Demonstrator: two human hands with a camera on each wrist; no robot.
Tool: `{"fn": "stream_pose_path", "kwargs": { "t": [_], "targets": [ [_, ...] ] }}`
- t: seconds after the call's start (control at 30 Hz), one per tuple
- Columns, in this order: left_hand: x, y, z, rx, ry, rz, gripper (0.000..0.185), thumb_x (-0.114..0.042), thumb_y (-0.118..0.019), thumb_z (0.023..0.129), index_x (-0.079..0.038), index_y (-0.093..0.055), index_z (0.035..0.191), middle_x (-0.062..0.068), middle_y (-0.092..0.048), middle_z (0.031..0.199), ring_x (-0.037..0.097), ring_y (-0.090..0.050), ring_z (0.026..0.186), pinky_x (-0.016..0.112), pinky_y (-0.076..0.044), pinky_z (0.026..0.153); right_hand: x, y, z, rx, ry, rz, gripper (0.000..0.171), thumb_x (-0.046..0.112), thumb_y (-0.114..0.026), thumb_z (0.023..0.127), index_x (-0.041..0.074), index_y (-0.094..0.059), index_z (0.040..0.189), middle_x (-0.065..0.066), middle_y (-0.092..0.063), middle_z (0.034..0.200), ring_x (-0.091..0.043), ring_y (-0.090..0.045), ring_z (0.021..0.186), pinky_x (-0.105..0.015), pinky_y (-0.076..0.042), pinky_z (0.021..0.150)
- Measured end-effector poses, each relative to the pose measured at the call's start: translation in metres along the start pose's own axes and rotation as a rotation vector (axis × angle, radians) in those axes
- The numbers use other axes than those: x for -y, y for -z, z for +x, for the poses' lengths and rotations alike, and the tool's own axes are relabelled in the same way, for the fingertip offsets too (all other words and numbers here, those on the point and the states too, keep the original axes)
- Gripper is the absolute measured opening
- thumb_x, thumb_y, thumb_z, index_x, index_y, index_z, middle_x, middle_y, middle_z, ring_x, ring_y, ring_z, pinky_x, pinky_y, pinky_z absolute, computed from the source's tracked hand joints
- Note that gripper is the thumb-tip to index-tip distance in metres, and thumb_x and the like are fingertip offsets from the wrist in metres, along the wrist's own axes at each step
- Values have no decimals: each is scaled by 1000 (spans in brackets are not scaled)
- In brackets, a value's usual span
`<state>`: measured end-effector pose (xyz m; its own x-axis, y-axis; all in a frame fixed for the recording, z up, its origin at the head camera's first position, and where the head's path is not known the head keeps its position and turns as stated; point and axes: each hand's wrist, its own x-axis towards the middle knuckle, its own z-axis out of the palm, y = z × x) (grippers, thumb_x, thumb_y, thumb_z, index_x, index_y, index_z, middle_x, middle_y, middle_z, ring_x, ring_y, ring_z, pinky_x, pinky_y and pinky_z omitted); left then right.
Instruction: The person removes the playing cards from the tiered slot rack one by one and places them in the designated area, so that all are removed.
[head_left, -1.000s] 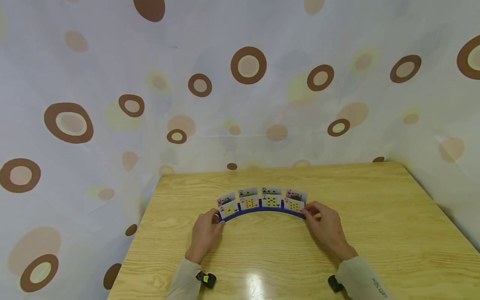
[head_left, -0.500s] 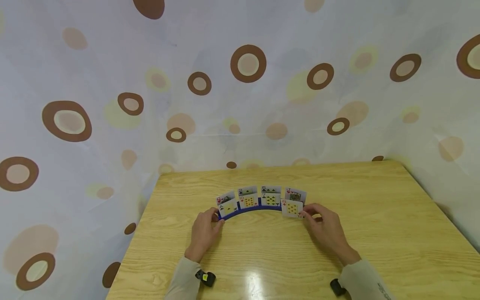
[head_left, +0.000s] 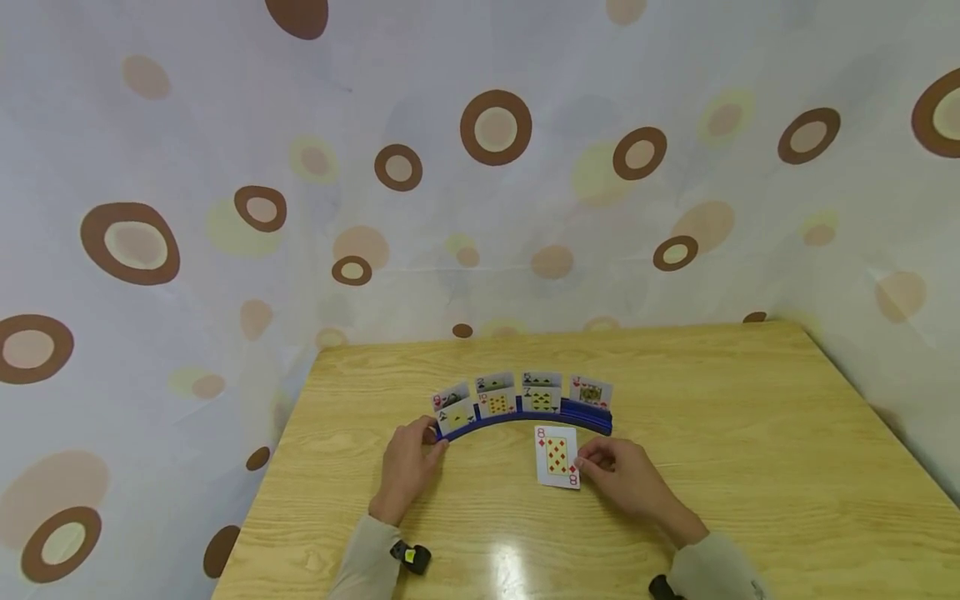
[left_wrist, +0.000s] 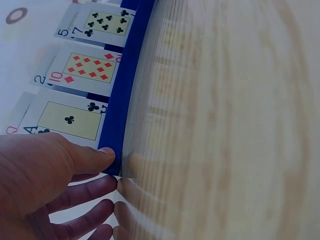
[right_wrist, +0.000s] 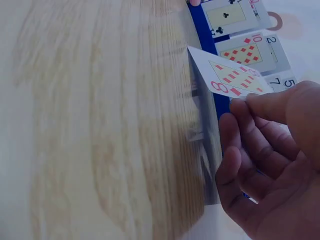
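Behind everything hangs a pale curtain (head_left: 480,167) printed with brown rings and faded spots, filling the upper two thirds of the frame. Below it, across the lower middle, sits the light wooden desk (head_left: 750,467), its grain running side to side.

Near the centre of the desk stands a curved blue card holder (head_left: 592,414), arched away from the person, with playing cards (head_left: 498,396) upright in its slots in two staggered rows; the ace of clubs (left_wrist: 70,120), ten of diamonds (left_wrist: 92,67) and seven of clubs (left_wrist: 107,22) show in the front row.

At the holder's left end, the left hand (head_left: 408,467) rests on the desk with fingers fairly straight, its thumb tip touching the blue end of the holder.

Just below the holder's right half, the right hand (head_left: 626,479) pinches the eight of diamonds (head_left: 557,457) between thumb and fingertips at the card's right edge. That card is clear of the holder, face up toward the person, slightly tilted.
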<state>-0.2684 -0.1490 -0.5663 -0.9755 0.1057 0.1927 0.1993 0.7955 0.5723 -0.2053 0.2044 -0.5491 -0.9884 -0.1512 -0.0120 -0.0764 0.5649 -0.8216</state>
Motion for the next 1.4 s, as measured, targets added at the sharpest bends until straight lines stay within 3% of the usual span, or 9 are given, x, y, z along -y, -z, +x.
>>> {"fn": "stream_pose_path", "kwargs": {
  "t": [0.53, 0.87, 1.4],
  "targets": [
    [-1, 2, 0, 14, 18, 18, 32, -16, -81, 99, -3, -73, 127, 9, -78, 102, 25, -68, 97, 51, -58, 92, 11, -17, -8, 1, -59, -131, 8, 15, -81, 97, 12, -76, 92, 5, -66, 79, -8, -55, 71, -22, -44, 65],
    [-1, 2, -1, 6, -3, 23, 31, -16, -82, 98, -3, -73, 125, 9, -78, 101, 25, -68, 96, 50, -58, 90, 10, -25, -9, -39, -33, -216, 15, 14, -83, 94, 16, -72, 84, 8, -61, 70, -5, -51, 63, -22, -40, 61],
    [-2, 1, -1, 19, 14, 14, 32, -16, -82, 99, -2, -73, 126, 9, -77, 102, 23, -65, 96, 49, -56, 90, 10, -26, -13, -49, -19, -222, 16, 14, -85, 92, 17, -72, 83, 9, -61, 71, -4, -50, 63, -21, -39, 61]
  ]
}}
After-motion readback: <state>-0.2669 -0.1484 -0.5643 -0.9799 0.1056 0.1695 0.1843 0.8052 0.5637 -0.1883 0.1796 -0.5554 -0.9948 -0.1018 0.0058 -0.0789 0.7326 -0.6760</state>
